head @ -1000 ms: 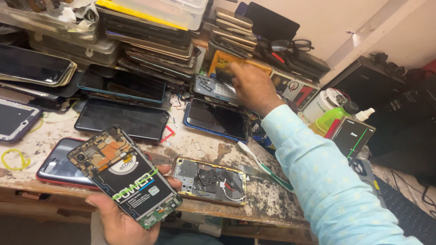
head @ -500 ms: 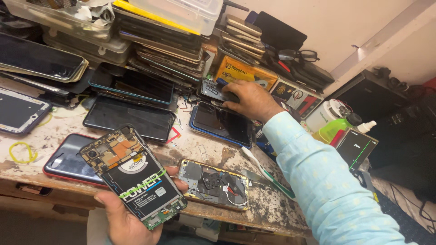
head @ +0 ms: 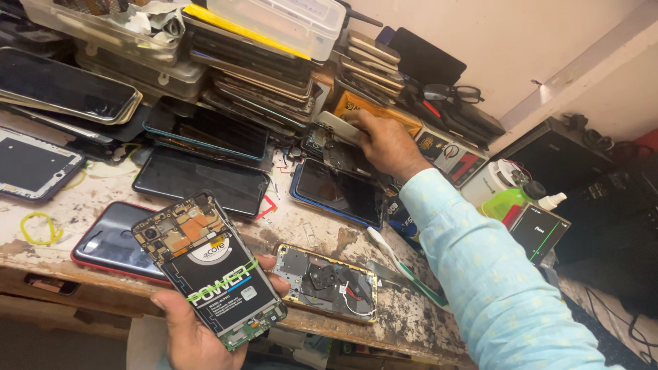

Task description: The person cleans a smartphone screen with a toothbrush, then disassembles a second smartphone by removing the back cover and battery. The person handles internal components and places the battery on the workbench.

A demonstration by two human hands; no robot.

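At the front edge of the bench (head: 82,270), I have my left hand (head: 195,329) clenched around an opened phone (head: 209,270), held just above and in front of the wood. Its back cover is off: a black battery with a green stripe fills most of the body, an orange-brown circuit board sits at the top end, and a green board strip shows at the bottom. My thumb lies along its left side and my fingertips wrap the right edge.

My right hand (head: 384,140) is stretched toward the back of the bench, grasping a pale flat phone part (head: 339,127) between thumb and fingers, right above a dismantled black phone frame (head: 329,152). Just in front of that lies a blue-edged phone (head: 336,192), screen up.

Near the front edge, just right of the held phone, a gold-rimmed phone shell (head: 327,281) lies open with small parts inside. A toothbrush (head: 404,267) rests beside it.

At the back left corner, clear plastic boxes (head: 281,24) sit on a stack of phones and screens; I cannot tell what the near box holds.
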